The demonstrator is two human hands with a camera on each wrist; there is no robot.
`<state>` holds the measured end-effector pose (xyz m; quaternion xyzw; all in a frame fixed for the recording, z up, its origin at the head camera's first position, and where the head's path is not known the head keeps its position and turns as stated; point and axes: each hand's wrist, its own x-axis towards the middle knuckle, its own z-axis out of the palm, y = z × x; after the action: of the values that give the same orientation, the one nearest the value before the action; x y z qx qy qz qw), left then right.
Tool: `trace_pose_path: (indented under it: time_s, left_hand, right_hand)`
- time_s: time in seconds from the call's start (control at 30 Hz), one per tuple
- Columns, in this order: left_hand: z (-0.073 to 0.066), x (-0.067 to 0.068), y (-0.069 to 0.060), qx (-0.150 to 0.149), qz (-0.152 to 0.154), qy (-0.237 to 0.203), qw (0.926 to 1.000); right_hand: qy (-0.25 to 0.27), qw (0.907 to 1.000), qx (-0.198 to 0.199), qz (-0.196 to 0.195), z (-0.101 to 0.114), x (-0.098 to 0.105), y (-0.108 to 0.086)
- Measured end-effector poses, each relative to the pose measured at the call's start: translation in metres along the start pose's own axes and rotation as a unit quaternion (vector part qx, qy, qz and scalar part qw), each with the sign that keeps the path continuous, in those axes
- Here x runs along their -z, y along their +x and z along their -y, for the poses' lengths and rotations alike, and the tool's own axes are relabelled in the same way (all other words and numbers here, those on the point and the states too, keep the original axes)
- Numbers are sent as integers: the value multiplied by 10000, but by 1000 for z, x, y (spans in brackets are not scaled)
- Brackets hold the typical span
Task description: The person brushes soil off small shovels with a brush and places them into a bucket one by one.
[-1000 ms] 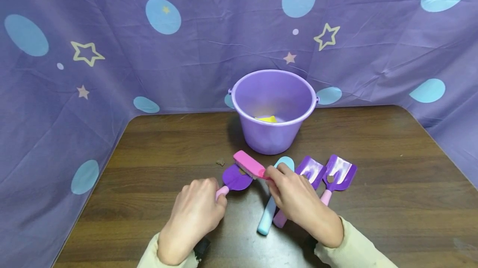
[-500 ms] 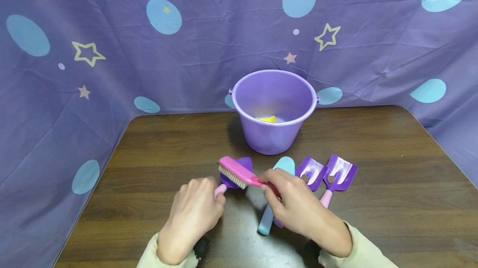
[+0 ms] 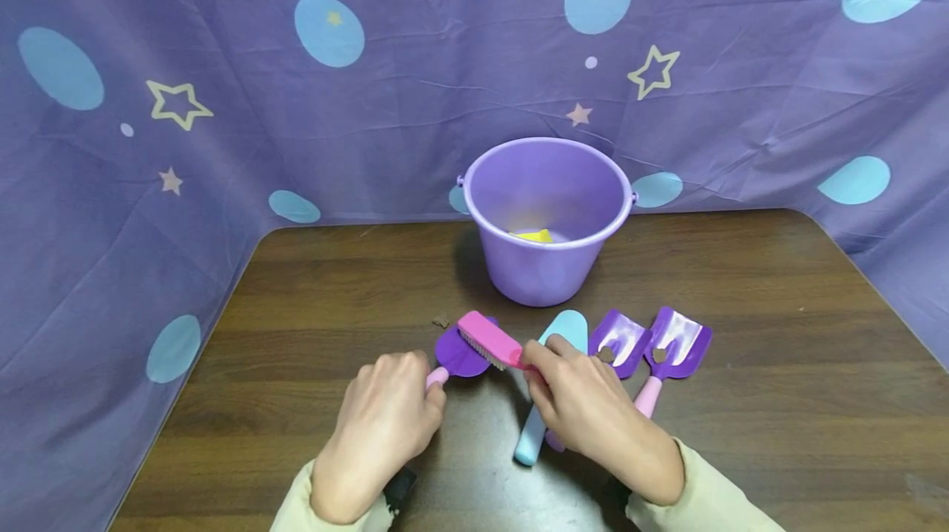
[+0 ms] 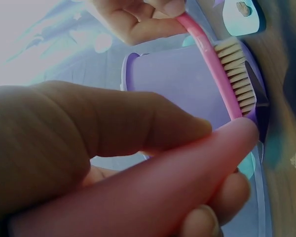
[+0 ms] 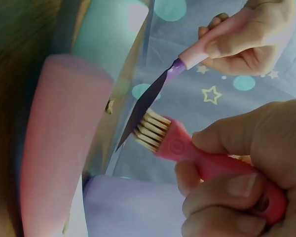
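Observation:
My left hand (image 3: 381, 433) grips the pink handle (image 4: 153, 182) of a small purple toy trowel (image 3: 451, 355), held up off the table. My right hand (image 3: 596, 421) holds a pink brush (image 3: 485, 336) by its handle. In both wrist views the bristles (image 5: 152, 129) press against the trowel's blade (image 5: 140, 111). Below my right hand lie a light-blue trowel (image 3: 530, 437) and a purple toy shovel (image 3: 628, 343), partly hidden by it. A second purple shovel (image 3: 684, 343) with a pink handle lies beside that one. Small brown bits sit on both shovels.
A purple bucket (image 3: 544, 273) stands behind the tools, with something yellow (image 3: 535, 235) inside. A brown crumb (image 3: 441, 321) lies on the wooden table (image 3: 311, 293) near the trowel. A purple patterned cloth (image 3: 415, 104) hangs behind the table and at its sides.
The brush went left across the trowel's blade, bristles showing, then came back right. The trowel's blade tilted and turned back. The bucket and the lying tools stayed put.

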<state>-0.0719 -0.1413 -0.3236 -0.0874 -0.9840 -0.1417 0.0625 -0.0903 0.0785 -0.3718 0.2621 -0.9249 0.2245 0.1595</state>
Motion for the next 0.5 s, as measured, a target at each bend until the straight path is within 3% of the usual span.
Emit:
trace_pose_path:
  time_s: [0.5]
  left_hand:
    - [-1, 2, 0, -27, 32, 7, 10000]
  right_hand:
    - [7, 9995, -291, -84, -14, 1, 5]
